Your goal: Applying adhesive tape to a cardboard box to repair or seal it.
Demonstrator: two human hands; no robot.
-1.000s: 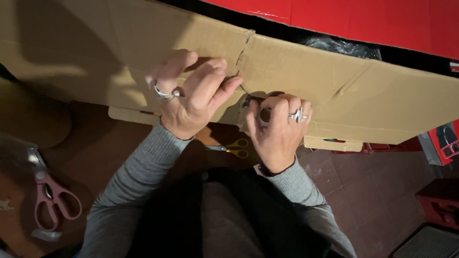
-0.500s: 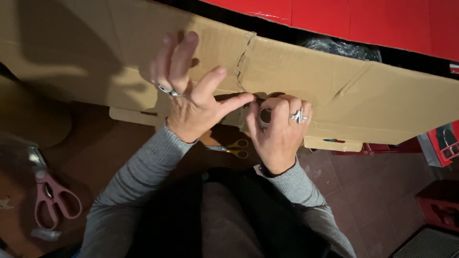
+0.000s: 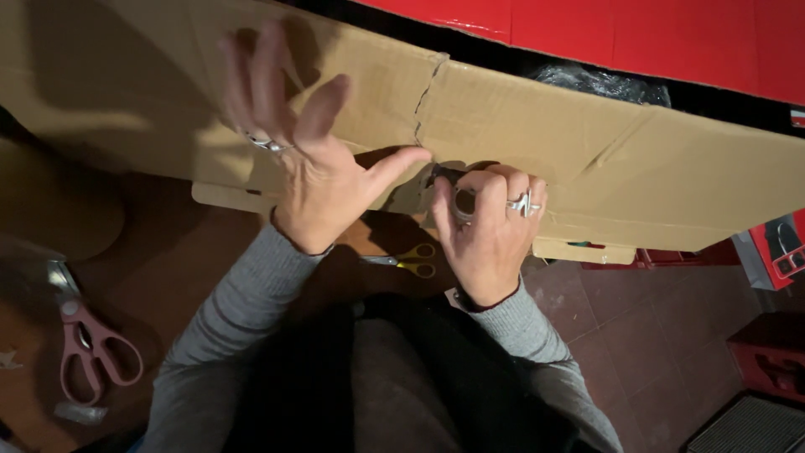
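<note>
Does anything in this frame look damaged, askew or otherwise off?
Yes. The cardboard panel has a jagged tear running down from its top edge, just above the right hand, which grips a tape roll. The left hand is spread open over the panel. Creases also mark the cardboard further right.

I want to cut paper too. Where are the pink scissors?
The pink scissors lie at the lower left of the head view, beside the grey sleeve, far from both hands.
</note>
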